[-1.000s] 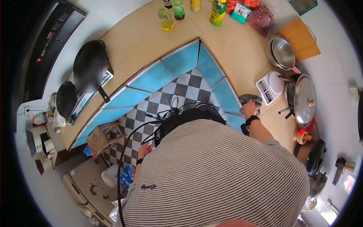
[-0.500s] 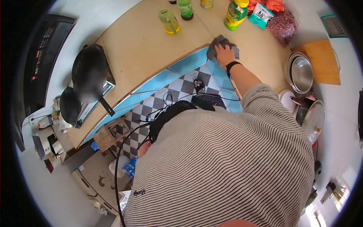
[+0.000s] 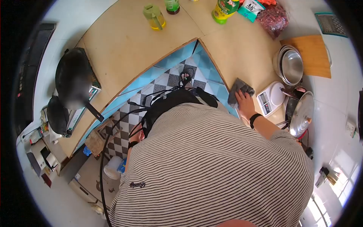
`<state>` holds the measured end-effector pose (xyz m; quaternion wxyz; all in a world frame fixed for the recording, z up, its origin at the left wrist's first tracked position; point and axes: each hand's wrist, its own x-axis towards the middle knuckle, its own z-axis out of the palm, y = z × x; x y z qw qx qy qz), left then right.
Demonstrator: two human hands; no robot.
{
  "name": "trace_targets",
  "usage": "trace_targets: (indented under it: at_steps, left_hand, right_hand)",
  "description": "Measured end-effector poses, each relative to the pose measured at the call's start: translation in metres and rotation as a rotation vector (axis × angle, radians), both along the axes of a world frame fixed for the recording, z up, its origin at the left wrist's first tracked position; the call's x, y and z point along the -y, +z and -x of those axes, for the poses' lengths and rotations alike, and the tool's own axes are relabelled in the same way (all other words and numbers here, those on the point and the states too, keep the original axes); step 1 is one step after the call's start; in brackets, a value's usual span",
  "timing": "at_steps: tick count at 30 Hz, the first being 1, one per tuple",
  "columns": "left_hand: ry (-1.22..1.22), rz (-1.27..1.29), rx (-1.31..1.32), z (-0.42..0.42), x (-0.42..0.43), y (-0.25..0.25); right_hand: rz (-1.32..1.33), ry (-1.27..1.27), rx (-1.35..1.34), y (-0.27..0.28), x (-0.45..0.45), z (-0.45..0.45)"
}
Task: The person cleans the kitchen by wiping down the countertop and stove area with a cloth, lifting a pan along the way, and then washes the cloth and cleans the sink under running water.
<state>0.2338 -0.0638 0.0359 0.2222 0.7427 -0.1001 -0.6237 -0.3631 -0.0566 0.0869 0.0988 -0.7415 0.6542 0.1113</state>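
Flat cloth, even weight, beside the scale

The right hand [image 3: 246, 104] is pressing down on a grey cloth [image 3: 242, 85], its fingers spreading over the fabric from above rather than closing round it. The cloth is lying bunched on the counter [image 3: 242, 49], along its front edge. The left hand [image 3: 138, 133] is hanging low beside the striped shirt [image 3: 211, 162], off the counter and partly hidden, so whether its fingers are spreading or curling, I cannot tell.

For good contact, the work seems to be asking for a flatter cloth: a smooth folded pad would probably be sharing the pressure better than a crumple. Even weight through palm and fingers should be serving better than fingertips alone. The edge is calling for care, since part of the cloth could be slipping over it, above the blue cupboards [image 3: 218, 90]. The white scale [image 3: 278, 94] is standing just beside the hand, so strokes running along the edge would likely be passing it safely, whereas sideways ones could be nudging it. Beyond the scale, a pot lid [image 3: 302, 113] is sitting near the forearm, probably leaving little elbow room. The green bottle [image 3: 224, 12] is standing well apart from the hand.
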Motion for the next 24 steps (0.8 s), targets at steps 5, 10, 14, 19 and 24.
trace_targets:
  at_steps: [5, 10, 14, 19, 24]
  left_hand:
    - [0.057, -0.055, -0.123, -0.039, -0.022, -0.029]
    - [0.09, -0.079, -0.17, -0.054, -0.029, -0.035]
    - [0.133, -0.084, -0.137, -0.037, -0.015, -0.006]
    - [-0.18, 0.336, -0.002, -0.013, 0.02, 0.045]
    - [0.111, 0.131, -0.121, -0.011, 0.006, 0.035]
  right_hand:
    - [0.131, 0.09, -0.024, -0.006, 0.103, -0.031]
    - [0.241, 0.102, -0.041, -0.02, 0.218, -0.049]
    - [0.21, -0.207, -0.012, -0.023, 0.275, -0.04]
    - [0.105, -0.507, -0.055, -0.056, 0.285, 0.007]
    - [0.077, -0.543, -0.211, -0.059, 0.258, 0.012]
